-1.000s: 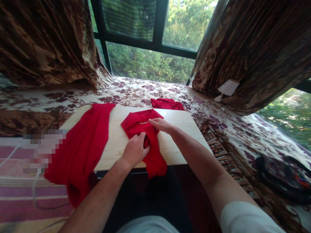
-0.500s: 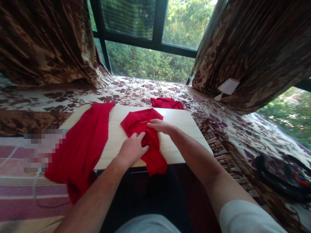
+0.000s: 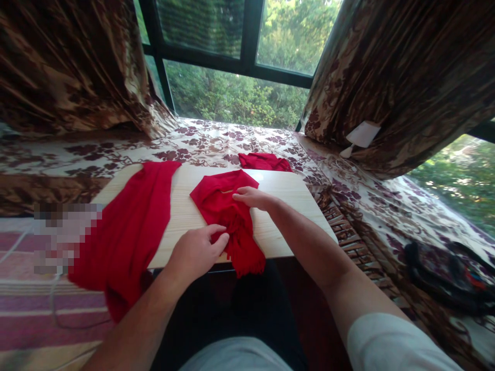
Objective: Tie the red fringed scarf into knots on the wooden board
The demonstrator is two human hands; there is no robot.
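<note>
A red fringed scarf (image 3: 216, 185) lies loosely looped and folded on a pale wooden tabletop, its fringed end (image 3: 247, 260) hanging over the near edge. At the scarf's lower left, my left hand (image 3: 197, 252) is closed, with thumb and forefinger pinching its red fringe; the exact grip is partly hidden. My right hand (image 3: 255, 198) rests on the scarf's right side, fingers stretched out to the left over the cloth. Left of both hands, a larger red cloth (image 3: 135, 221) drapes across the table and off its near left side.
The wooden table (image 3: 286, 206) stands before a window ledge with patterned cloth (image 3: 201, 139). Beyond its far edge lies another folded red cloth (image 3: 265, 162). A small white lamp (image 3: 363, 134) stands at the right, above a black bag (image 3: 444, 278). A cable (image 3: 54, 304) crosses striped bedding.
My left hand has drawn back toward me and to the left, and fringe now shows over the scarf's middle. My right hand has stayed almost in place.
</note>
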